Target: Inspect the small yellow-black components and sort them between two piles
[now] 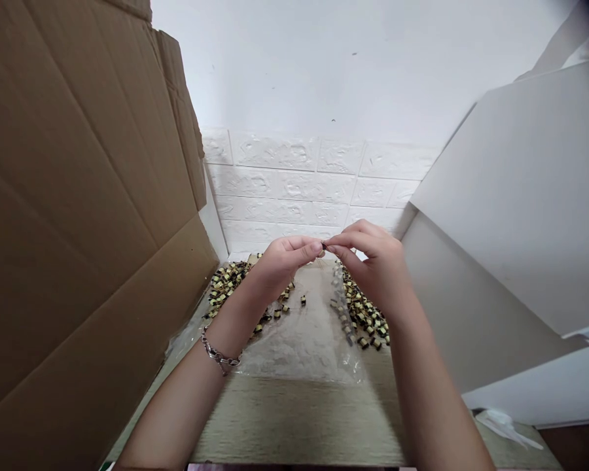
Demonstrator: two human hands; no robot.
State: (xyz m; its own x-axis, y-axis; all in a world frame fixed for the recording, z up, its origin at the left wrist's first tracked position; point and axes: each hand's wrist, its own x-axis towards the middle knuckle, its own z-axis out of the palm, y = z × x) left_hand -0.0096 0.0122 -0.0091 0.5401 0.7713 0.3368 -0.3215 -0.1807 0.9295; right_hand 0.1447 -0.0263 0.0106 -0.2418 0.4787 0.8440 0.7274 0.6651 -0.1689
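Observation:
My left hand (294,254) and my right hand (368,252) meet above the table. Between their fingertips they pinch one small black-and-yellow coil part (322,246), mostly hidden by the fingers. Thin wires seem to hang below it. Under my left forearm lies a heap of similar coil parts (226,282), with a few loose ones (303,300) towards the middle. Another pile of them (368,314) spreads beside my right wrist. A clear plastic sheet (299,353) lies beneath my hands, its right edge over some of the parts.
A tall brown cardboard panel (78,196) walls off the left side. White panels (510,196) stand to the right. Behind is a white brick-pattern wall (285,180). A white plastic item (505,425) lies on the wooden tabletop (299,425) at lower right.

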